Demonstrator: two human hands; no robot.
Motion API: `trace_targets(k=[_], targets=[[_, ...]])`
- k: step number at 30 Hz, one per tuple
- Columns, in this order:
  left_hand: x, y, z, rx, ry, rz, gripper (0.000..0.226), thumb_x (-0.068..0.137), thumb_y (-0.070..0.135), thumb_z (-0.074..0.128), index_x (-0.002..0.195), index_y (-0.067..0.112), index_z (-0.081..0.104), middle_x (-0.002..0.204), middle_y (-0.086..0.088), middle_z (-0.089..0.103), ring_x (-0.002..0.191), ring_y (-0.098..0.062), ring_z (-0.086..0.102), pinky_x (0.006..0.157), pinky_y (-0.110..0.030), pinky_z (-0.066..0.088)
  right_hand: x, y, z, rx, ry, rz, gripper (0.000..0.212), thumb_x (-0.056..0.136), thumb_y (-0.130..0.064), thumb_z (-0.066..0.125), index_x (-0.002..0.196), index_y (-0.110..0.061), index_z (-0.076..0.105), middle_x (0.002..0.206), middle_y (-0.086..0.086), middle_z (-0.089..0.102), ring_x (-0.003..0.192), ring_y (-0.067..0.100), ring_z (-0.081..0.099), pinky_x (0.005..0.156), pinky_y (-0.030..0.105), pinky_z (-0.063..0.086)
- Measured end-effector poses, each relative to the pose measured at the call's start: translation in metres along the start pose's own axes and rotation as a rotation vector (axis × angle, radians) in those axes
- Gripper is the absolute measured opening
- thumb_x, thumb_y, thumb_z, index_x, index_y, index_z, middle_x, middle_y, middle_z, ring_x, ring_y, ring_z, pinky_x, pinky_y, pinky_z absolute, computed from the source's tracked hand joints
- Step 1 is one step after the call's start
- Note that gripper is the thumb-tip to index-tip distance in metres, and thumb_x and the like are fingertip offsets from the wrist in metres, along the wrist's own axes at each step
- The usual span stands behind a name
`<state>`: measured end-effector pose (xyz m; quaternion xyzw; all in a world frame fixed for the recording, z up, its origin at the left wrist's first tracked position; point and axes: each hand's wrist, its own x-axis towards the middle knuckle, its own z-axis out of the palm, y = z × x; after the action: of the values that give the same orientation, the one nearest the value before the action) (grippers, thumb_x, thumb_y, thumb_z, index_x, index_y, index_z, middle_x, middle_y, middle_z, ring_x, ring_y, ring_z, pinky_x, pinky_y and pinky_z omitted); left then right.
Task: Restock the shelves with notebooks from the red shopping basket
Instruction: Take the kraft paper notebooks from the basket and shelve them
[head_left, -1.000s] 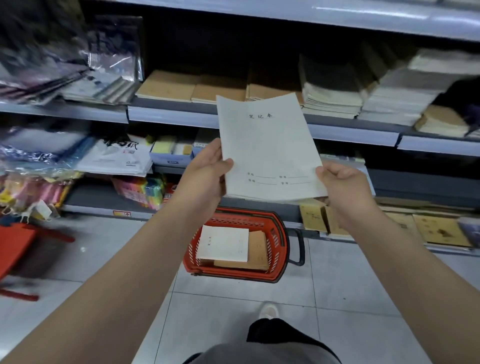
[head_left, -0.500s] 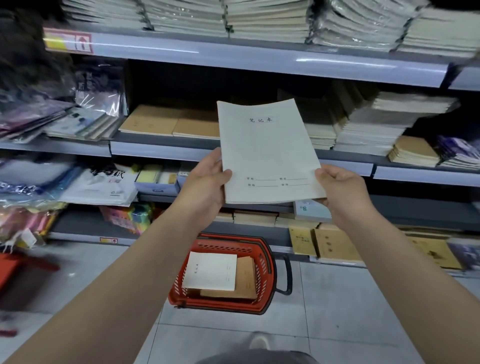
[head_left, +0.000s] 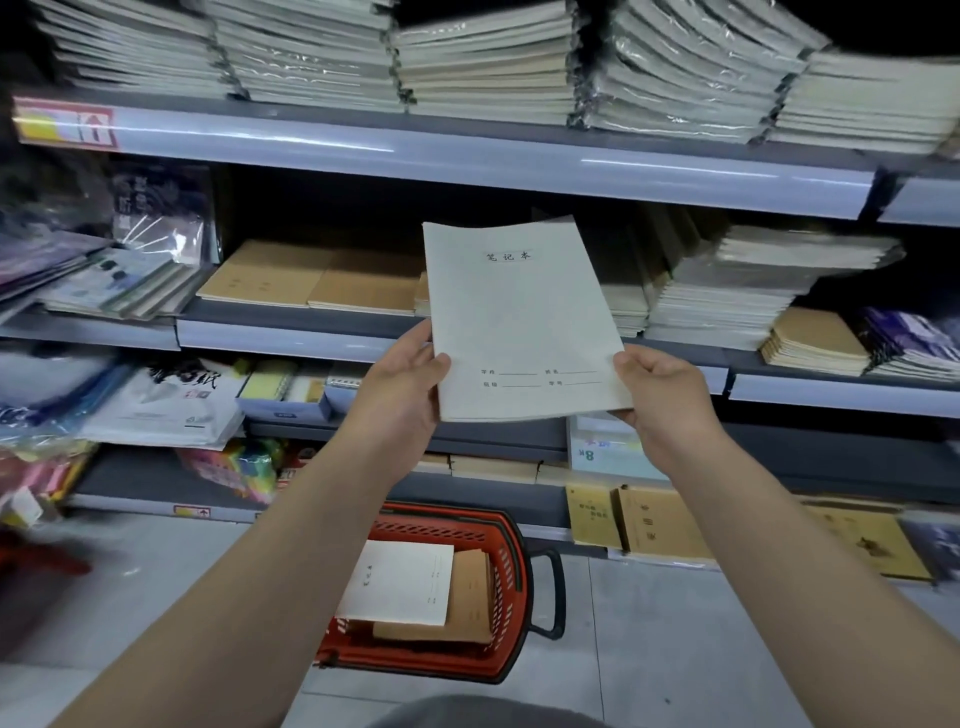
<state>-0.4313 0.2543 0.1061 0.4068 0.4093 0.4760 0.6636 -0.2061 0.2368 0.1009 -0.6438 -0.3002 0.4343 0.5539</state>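
Notebook, thin with a pale grey paper cover (head_left: 522, 322), is held upright between both hands before the shelves. Left hand (head_left: 402, 389) pinches its lower left edge, thumb on the cover; right hand (head_left: 662, 395) grips the lower right corner. Below the hands, a red plastic shopping basket (head_left: 511, 582) holds a white notebook (head_left: 400, 584) atop brown notebooks (head_left: 470, 597).

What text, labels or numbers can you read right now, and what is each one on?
"笔记本": cover of the held notebook, gripped by the left hand and right hand.
"8": price sign on a lower shelf.
Field lines at the bottom of that cover: too small.
White notebook in the red basket: too small.
Red shelf tag with an arrow: text blurred.
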Motion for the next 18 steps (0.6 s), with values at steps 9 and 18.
trace_targets(k=[9, 18], targets=[[0.031, -0.006, 0.028, 0.009, -0.004, -0.023, 0.040, 0.103, 0.002, 0.036, 0.130, 0.025, 0.054, 0.125, 0.005, 0.068, 0.116, -0.015, 0.064, 0.096, -0.035, 0.054, 0.035, -0.001, -0.015, 0.011, 0.016, 0.005, 0.018, 0.100, -0.010, 0.051, 0.100, -0.020, 0.067, 0.104, 0.005, 0.070, 0.097, 0.020, 0.062, 0.082, 0.036, 0.057], [0.073, -0.011, 0.031, 0.059, -0.052, -0.070, 0.043, 0.104, 0.002, 0.035, 0.139, 0.023, 0.049, 0.127, 0.005, 0.066, 0.119, -0.016, 0.062, 0.098, -0.035, 0.052, 0.064, 0.002, -0.015, 0.000, 0.067, 0.023, 0.022, 0.100, -0.011, 0.051, 0.091, -0.025, 0.066, 0.091, -0.004, 0.068, 0.085, 0.014, 0.062, 0.063, 0.024, 0.053]])
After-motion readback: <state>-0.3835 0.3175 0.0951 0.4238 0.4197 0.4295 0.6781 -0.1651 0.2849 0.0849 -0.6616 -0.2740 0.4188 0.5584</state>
